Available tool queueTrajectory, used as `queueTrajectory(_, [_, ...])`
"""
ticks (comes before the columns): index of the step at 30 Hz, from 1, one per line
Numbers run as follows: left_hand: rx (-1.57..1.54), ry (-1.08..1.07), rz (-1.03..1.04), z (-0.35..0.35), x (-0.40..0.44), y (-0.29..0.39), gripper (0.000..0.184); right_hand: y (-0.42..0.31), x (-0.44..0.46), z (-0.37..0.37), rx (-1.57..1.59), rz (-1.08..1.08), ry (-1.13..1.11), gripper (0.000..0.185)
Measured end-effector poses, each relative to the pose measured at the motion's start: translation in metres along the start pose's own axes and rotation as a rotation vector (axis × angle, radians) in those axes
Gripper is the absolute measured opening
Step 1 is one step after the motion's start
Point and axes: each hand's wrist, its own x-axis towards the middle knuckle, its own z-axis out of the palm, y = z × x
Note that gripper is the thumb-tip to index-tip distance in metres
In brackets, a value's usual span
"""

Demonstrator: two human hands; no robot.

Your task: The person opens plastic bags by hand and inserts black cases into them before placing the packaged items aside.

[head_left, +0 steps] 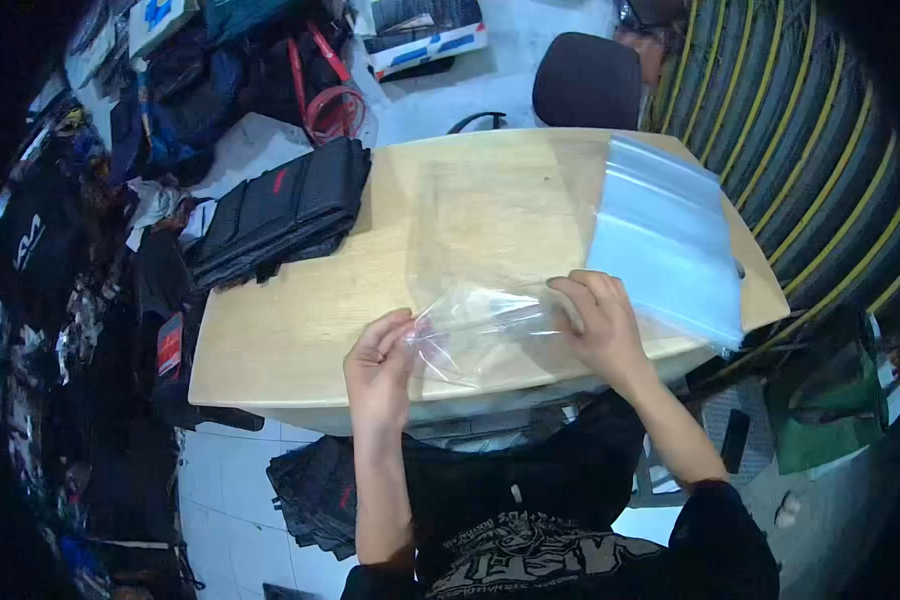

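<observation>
A clear plastic bag (490, 318) stretches between my two hands above the near part of the wooden table (300, 330). My left hand (380, 360) pinches its left side, where a small pinkish patch shows through the film. On the other side, my right hand (600, 325) grips the bag with thumb and fingers closed. The film reaches back over the tabletop, and its far outline is hard to make out. Right of my right hand lies a stack of pale blue-looking plastic bags (665, 245). Folded black fabric bags (285, 210) with a small red mark are piled at the table's left.
Black fabric pieces (315, 495) lie low at the left, below the table edge. A dark stool (587, 80) stands behind the table. Ridged dark coils with yellow stripes (800, 150) rise at the right, above a green bag (825, 405). Clutter fills the far left.
</observation>
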Motion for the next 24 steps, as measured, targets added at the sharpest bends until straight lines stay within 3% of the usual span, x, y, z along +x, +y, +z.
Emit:
queueTrajectory(2, [-0.37,-0.037,-0.227,-0.006,-0.003,-0.004,0.037,-0.001,-0.013,-0.004,-0.064,0.071,0.07,0.038])
queueTrajectory(6, [-0.473,-0.102,-0.22,-0.028,-0.001,-0.013,0.037,0.018,-0.048,0.014,0.06,0.359,0.278,0.024])
queueTrajectory(9, [-0.442,-0.293,-0.285,-0.037,0.005,-0.016,0.04,0.022,-0.05,0.018,0.651,0.921,0.302,0.023])
queueTrajectory(10, [-0.313,-0.138,-0.316,-0.026,0.004,-0.014,0.041,0.025,-0.047,0.016,0.858,0.989,0.262,0.026])
queueTrajectory(13, [-0.573,-0.391,-0.478,-0.042,0.015,-0.016,0.043,0.036,-0.044,0.0,1.48,1.163,0.127,0.034])
queueTrajectory(14, [-0.638,-0.401,-0.45,-0.041,0.013,-0.019,0.047,0.035,-0.045,-0.002,1.56,1.19,0.076,0.04])
queueTrajectory(17, [-0.153,-0.304,-0.096,-0.015,-0.002,-0.01,0.052,0.051,-0.054,0.0,1.959,1.02,-0.11,0.042])
queueTrajectory(18, [-0.067,-0.388,-0.085,-0.015,-0.003,-0.004,0.061,0.048,-0.052,-0.004,1.96,1.07,-0.099,0.048])
queueTrajectory(21, [0.286,-0.292,0.089,-0.011,-0.004,-0.001,0.061,0.027,-0.03,-0.022,1.871,1.118,-0.053,0.051])
queueTrajectory(22, [0.358,-0.195,0.17,-0.006,-0.004,-0.004,0.053,0.027,-0.032,-0.02,1.855,0.969,-0.164,0.053])
queueTrajectory(24, [0.562,0.038,0.292,-0.004,0.001,-0.01,0.048,0.016,-0.029,-0.016,1.422,0.82,-0.231,0.052])
